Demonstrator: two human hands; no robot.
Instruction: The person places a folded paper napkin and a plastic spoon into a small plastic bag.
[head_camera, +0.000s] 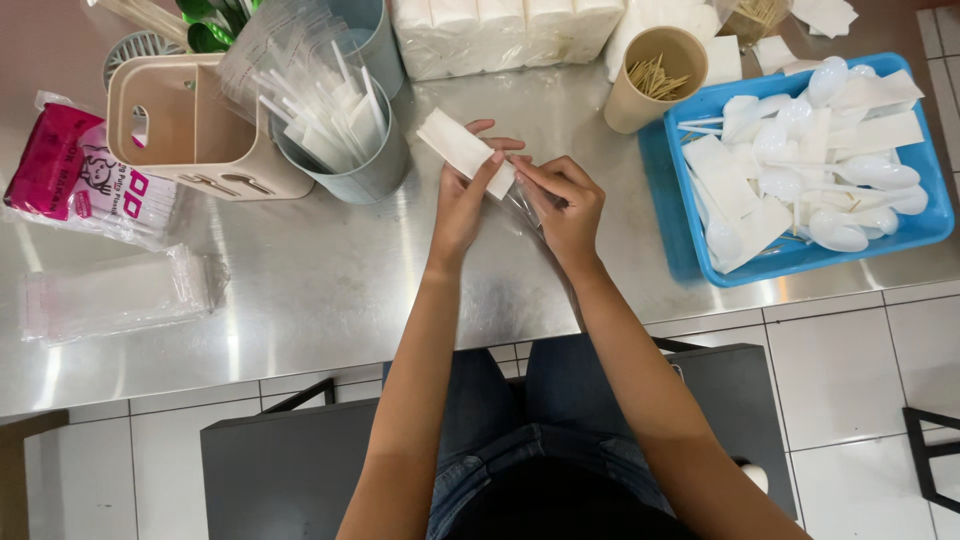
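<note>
My left hand (463, 200) holds a folded white napkin (462, 148) above the steel table (330, 290); the napkin sticks out up and to the left. My right hand (566, 205) pinches a clear plastic sleeve (522, 200) at the napkin's lower end. The two hands touch at the fingertips. To the right, a blue tray (690, 235) carries white plastic spoons and napkins. A tan cup of toothpicks (655, 75) stands just left of the tray.
A grey cup of packed cutlery sets (345, 130) and a beige caddy (190, 125) stand at the left. A pink packet (75, 170) and a stack of clear sleeves (115, 295) lie far left. Napkin packs (500, 30) line the back. A dark stool (290, 465) is under me.
</note>
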